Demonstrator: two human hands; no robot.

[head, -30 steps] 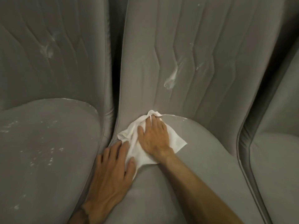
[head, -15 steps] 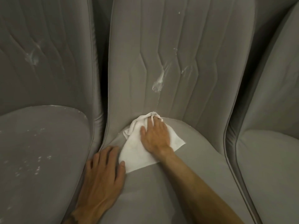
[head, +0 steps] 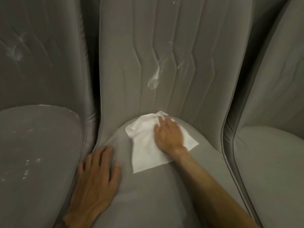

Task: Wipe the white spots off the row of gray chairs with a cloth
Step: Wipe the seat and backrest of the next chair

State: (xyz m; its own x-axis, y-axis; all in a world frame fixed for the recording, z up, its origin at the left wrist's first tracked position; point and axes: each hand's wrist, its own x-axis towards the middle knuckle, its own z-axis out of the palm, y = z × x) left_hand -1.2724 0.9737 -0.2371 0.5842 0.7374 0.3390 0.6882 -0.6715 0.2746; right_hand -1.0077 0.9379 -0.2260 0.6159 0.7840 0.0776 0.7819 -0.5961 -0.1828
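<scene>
A white cloth (head: 144,145) lies on the seat of the middle gray chair (head: 148,203), up against the crease where seat meets backrest. My right hand (head: 169,135) presses flat on the cloth, fingertips at the crease. My left hand (head: 97,175) rests flat on the seat's left side, apart from the cloth. A white smear (head: 154,76) runs down the middle backrest, with small flecks (head: 180,65) to its right. The left chair (head: 32,153) has white spots (head: 31,163) on its seat and a smudge (head: 14,51) on its backrest.
A third gray chair (head: 271,162) stands on the right, with no spots that I can see. Dark narrow gaps (head: 93,71) separate the backrests.
My right hand has slid the cloth to the right along the crease. My left hand has come off the cloth's corner and now lies apart from it on the seat.
</scene>
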